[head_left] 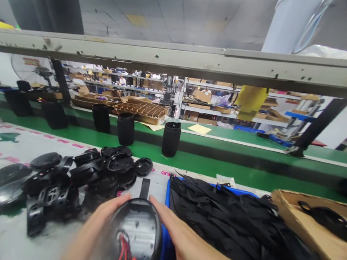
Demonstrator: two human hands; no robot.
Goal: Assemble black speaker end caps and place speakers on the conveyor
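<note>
A round black speaker housing faces me with its open end. Red wires with red and yellow connectors lie inside, against a shiny inner wall. My left hand curves around its left side, partly blurred. On the right side, my right hand grips the rim, its fingers near the top. A short black strap sticks up from the housing's far edge, between my fingertips. Left of my hands is a heap of black plastic rings and caps on the white-covered bench.
A blue bin full of black straps sits to the right, beside a cardboard box with black parts. Several black cylinders stand on the green belt ahead. A shelf beam crosses above.
</note>
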